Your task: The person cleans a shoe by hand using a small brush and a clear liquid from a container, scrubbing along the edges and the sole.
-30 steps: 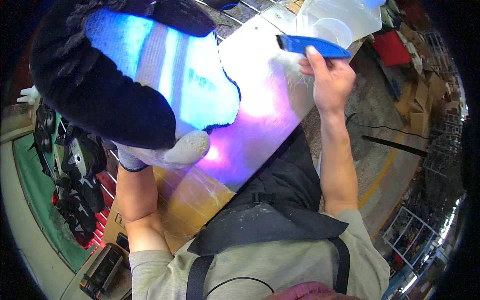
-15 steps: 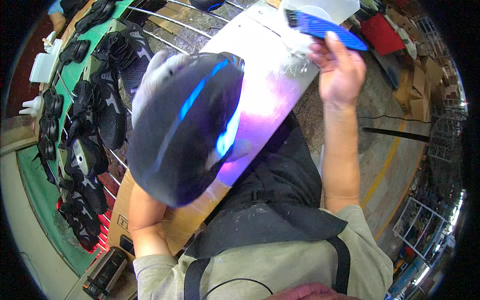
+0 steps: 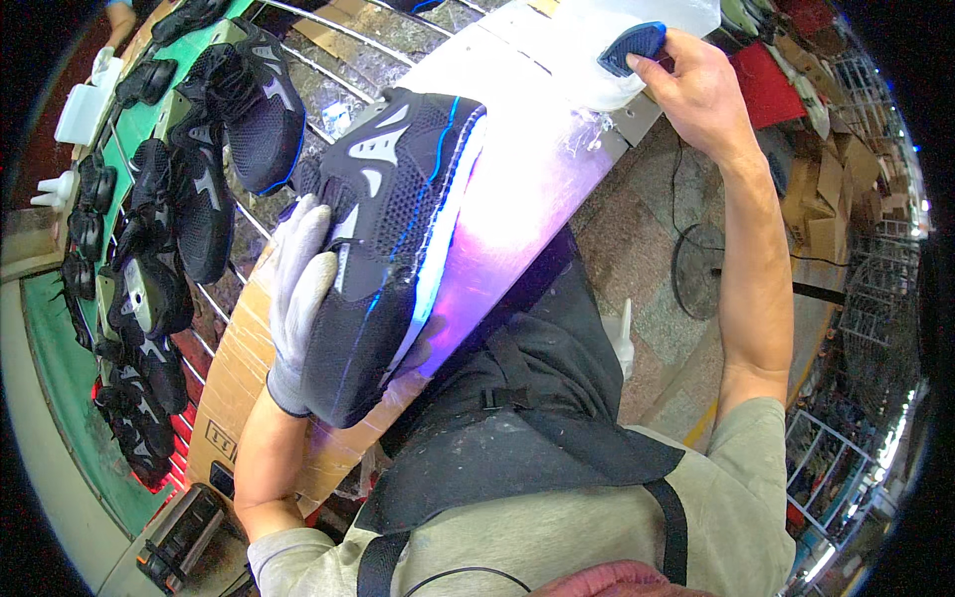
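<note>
My left hand (image 3: 298,289), in a pale grey glove, grips a black mesh shoe (image 3: 393,214) with grey side patches. A thin blue line and stitching run along the shoe's lower edge, and its underside glows bright in violet light. The shoe is tilted on its side over the metal-topped bench (image 3: 527,189). Bare and farther right, my right hand (image 3: 701,95) pinches the blue handle of a brush (image 3: 634,48). The brush is at a translucent white tub (image 3: 622,95) on the bench's far end; its bristles are hidden.
Several black shoes (image 3: 204,199) stand along metal rods and a green strip at left. Flattened cardboard (image 3: 244,368) covers the bench's near end. A white nozzle bottle (image 3: 624,343) is beside my apron. Cardboard boxes (image 3: 821,194) and a wire rack (image 3: 836,468) stand at right.
The shoe has turned from its smooth dark face to show its patterned side and bright edge. My right hand has tipped the brush toward the tub, hiding the bristles.
</note>
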The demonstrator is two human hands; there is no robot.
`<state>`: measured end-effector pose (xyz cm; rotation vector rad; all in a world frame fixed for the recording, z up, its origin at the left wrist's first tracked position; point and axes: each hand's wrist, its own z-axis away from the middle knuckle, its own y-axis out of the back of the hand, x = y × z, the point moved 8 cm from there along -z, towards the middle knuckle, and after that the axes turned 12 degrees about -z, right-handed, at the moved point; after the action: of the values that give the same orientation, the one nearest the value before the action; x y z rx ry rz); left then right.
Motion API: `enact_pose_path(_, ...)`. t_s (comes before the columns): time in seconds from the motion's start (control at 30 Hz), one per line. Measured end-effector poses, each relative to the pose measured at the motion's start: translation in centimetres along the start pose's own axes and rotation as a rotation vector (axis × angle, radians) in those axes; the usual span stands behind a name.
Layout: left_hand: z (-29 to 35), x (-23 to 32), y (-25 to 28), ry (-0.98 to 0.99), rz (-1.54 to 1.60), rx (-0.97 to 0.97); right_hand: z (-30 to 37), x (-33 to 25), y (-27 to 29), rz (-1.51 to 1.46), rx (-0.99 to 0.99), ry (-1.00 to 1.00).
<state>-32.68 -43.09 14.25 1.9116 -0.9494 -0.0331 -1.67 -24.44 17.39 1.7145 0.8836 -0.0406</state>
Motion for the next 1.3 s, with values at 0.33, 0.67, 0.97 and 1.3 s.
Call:
enact_pose_path(0.33, 2.6, -1.8, -0.4, -0.001, -0.145, 0.172, 2.3, 7.1, 1.2, -0.613, 0.142, -0.437)
enact_pose_path(0.67, 6.3, -4.8, 0.6, -0.053, -0.06, 0.028, 7.7, 8.9, -0.5, -1.563, 0.208, -0.39)
enact_pose_path(0.97, 7.1, -5.0, 0.5, -0.058, -0.121, 0.021, 12.9, -6.5, -8.3, -1.233, 0.228, -0.421)
enact_pose_path(1.3, 7.8, -7.7, -0.8, 0.326, 0.123, -0.184, 12.8, -15.6, -7.9, -0.886, 0.21, 0.16)
